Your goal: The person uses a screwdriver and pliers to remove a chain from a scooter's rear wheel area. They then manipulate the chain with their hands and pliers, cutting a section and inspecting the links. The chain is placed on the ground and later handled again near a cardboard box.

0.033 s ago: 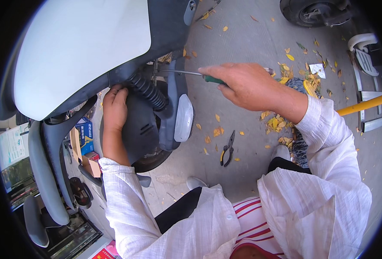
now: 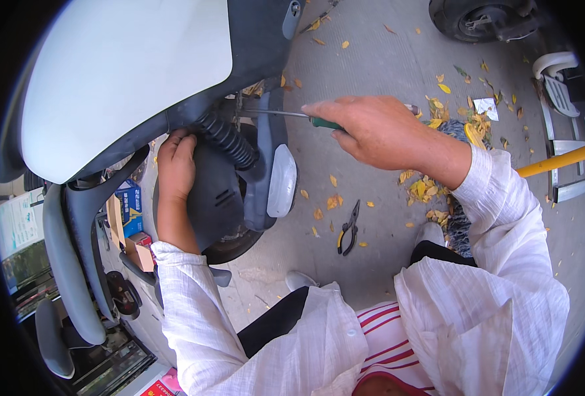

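My right hand [image 2: 378, 132] grips a screwdriver with a green handle [image 2: 322, 122], its metal shaft reaching left into a recess beneath the white body panel [image 2: 121, 72] of a scooter. My left hand [image 2: 177, 165] has curled fingers tucked under the panel's dark lower edge, beside the black fender [image 2: 210, 191]; what they grip is hidden. Between my hands is a ribbed black shock absorber [image 2: 230, 142], beside a grey arm with a pale plate [image 2: 281, 181]. Black-and-yellow pliers [image 2: 347, 234] lie on the pavement below the screwdriver.
Another wheel [image 2: 474, 20] is at upper right. A metal rack [image 2: 566, 191] and yellow pole [image 2: 563, 158] are on the right. Blue and brown boxes [image 2: 131, 211] and grey scooter parts [image 2: 74, 264] are at left. Yellow leaves [image 2: 421, 188] lie scattered on the pavement.
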Demonstrator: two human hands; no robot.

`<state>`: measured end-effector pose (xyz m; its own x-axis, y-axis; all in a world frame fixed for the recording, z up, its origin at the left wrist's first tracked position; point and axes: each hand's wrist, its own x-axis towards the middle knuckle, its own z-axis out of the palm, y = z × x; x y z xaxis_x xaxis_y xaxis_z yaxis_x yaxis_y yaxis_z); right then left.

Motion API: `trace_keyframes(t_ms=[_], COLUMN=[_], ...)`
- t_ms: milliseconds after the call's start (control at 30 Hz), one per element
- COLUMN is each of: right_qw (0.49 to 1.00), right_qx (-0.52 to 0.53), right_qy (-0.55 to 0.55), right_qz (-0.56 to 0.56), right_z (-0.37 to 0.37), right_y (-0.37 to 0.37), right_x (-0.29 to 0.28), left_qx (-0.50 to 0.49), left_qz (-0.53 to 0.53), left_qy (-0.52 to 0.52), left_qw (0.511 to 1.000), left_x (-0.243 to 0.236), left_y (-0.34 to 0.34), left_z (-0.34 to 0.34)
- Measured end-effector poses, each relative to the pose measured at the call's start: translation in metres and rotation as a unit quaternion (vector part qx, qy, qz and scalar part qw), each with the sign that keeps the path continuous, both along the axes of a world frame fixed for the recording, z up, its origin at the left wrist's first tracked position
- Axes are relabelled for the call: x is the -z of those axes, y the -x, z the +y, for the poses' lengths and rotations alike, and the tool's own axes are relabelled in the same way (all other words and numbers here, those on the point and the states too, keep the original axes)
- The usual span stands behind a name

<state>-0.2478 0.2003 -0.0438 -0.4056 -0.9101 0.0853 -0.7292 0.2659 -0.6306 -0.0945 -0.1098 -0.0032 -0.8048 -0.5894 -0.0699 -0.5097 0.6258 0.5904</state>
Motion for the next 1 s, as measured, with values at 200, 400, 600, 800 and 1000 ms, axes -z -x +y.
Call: trace_keyframes(t_ms=[200,400,600,800,1000], right_qw=[0.995,0.995,0.994,0.984,0.996], right_qx=[0.000,0.020,0.028,0.037,0.059], right_qy=[-0.049,-0.027,-0.022,-0.002,-0.002], right_qz=[0.084,0.097,0.104,0.175,0.072], right_z=[-0.009,-0.011,-0.012,-0.022,-0.026], right_y=[-0.009,-0.020,-0.026,-0.041,-0.052], right_x=[-0.002,0.013,0.022,0.028,0.022], left_qx=[0.014,0.035,0.080,0.082,0.052], left_qz=[0.044,0.032,-0.083,-0.029,-0.054], left_qy=[0.007,-0.030,0.102,-0.090,-0.112], left_qw=[0.999,0.998,0.988,0.992,0.991], left_x=[0.001,0.006,0.008,-0.003,-0.005], left_y=[0.003,0.002,0.004,0.010,0.012], left_z=[0.006,-0.001,0.000,0.017,0.018])
